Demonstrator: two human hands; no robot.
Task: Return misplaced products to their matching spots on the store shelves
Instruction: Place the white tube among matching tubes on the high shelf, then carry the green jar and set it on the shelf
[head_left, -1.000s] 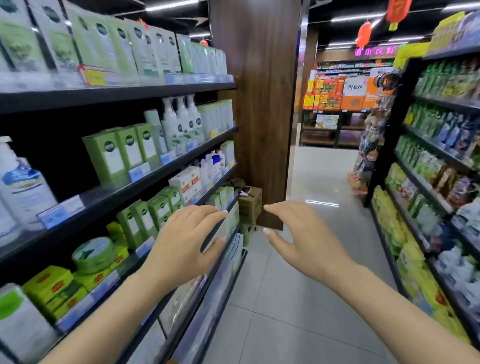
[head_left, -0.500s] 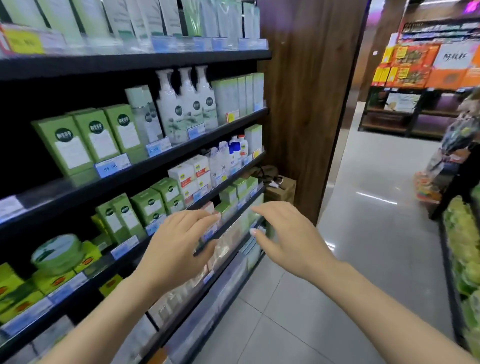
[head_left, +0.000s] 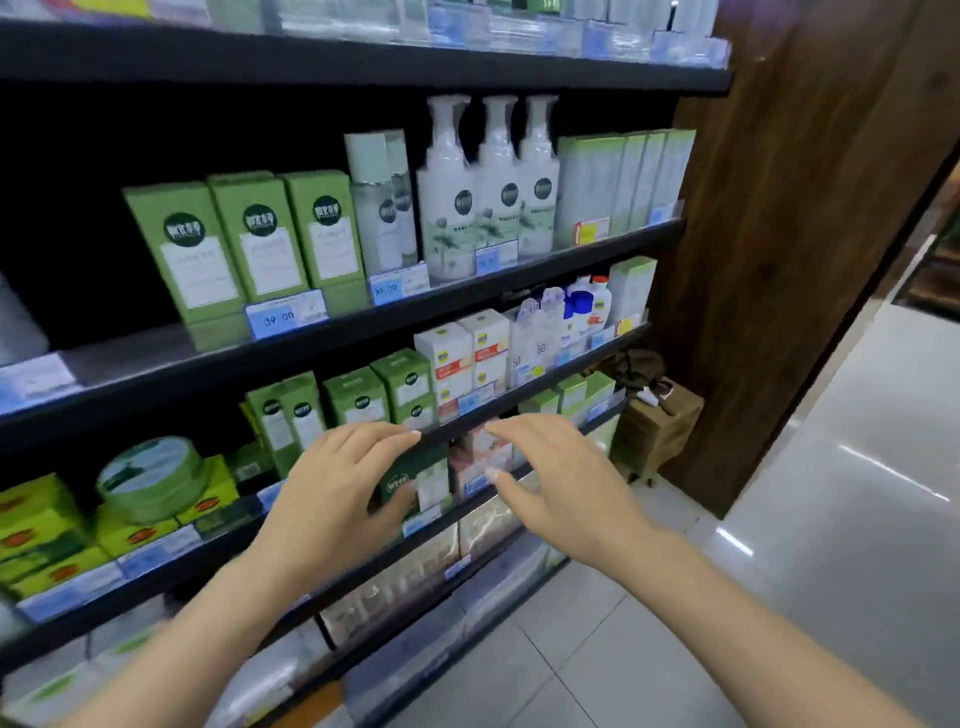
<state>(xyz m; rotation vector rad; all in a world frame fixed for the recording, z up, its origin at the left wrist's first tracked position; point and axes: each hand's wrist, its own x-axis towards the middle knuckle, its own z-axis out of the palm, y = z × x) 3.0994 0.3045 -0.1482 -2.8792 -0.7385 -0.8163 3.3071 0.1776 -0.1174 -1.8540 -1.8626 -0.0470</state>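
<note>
Reaching with left hand (head_left: 332, 499), fingers relaxed, empty, hovering just before green box (head_left: 415, 483) on shelf (head_left: 363, 566); right hand (head_left: 561, 488) likewise spread, holding nothing, beside pink box (head_left: 480, 457); cardboard carton (head_left: 657, 431) standing beyond.

You face three white pump bottles (head_left: 496, 187), three tall green boxes (head_left: 260, 244), and one round green jar (head_left: 150, 480).
</note>
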